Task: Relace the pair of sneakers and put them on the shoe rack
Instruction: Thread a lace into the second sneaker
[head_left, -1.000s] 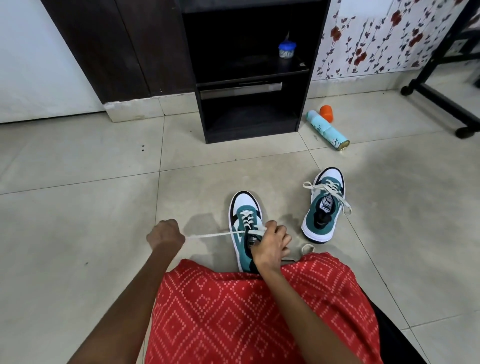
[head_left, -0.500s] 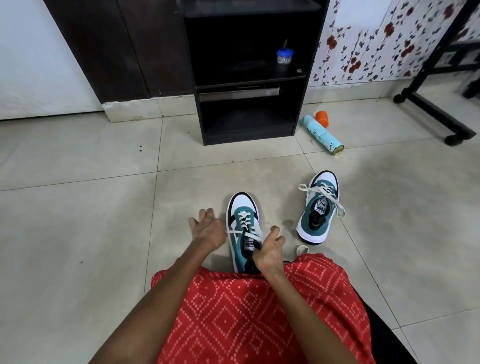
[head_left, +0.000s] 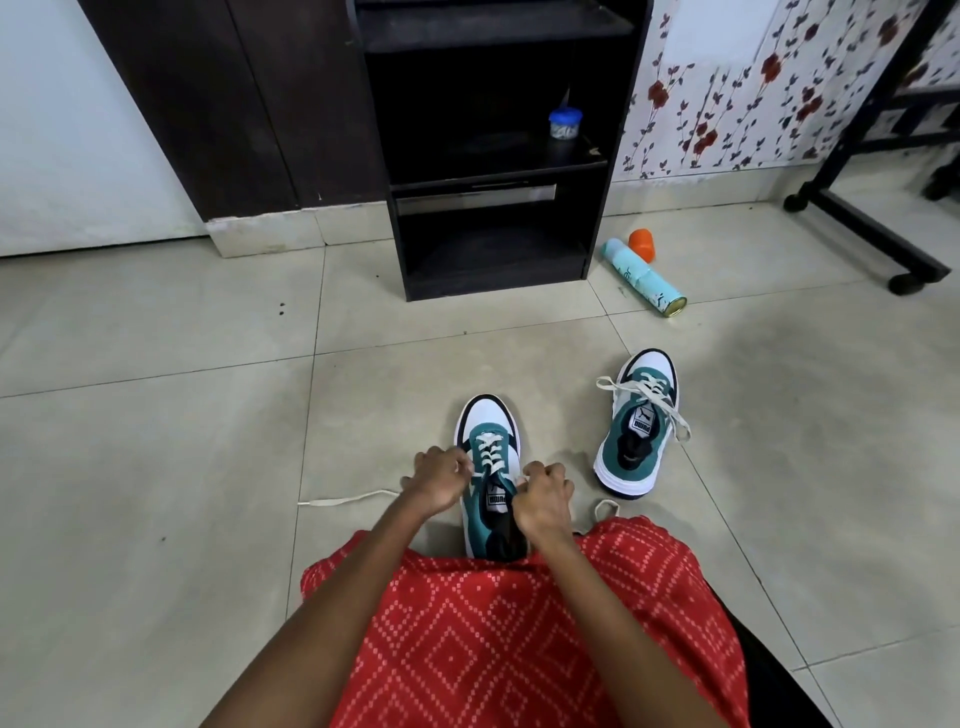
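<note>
A teal and white sneaker (head_left: 485, 418) stands on the floor right before my lap, toe pointing away. My left hand (head_left: 439, 478) and my right hand (head_left: 545, 496) sit on either side of its lacing, fingers curled and pinching the white lace (head_left: 343, 501), whose loose left end trails over the tiles. Another loop of that lace (head_left: 602, 506) shows beside my right wrist. The second sneaker (head_left: 639, 426) stands to the right, laced, its ends loose. The dark shoe rack (head_left: 493, 150) stands against the wall ahead.
A small blue-lidded jar (head_left: 565, 123) sits on the rack's middle shelf. A teal spray can (head_left: 644, 278) lies on the floor right of the rack beside an orange cap (head_left: 642, 244). A black wheeled stand (head_left: 872, 228) occupies the far right. My red patterned garment (head_left: 519, 634) covers my lap.
My left hand, earlier stretched out left pulling the lace taut, came back to the sneaker and now pinches the lace beside the eyelets. The lace end has dropped onto the floor.
</note>
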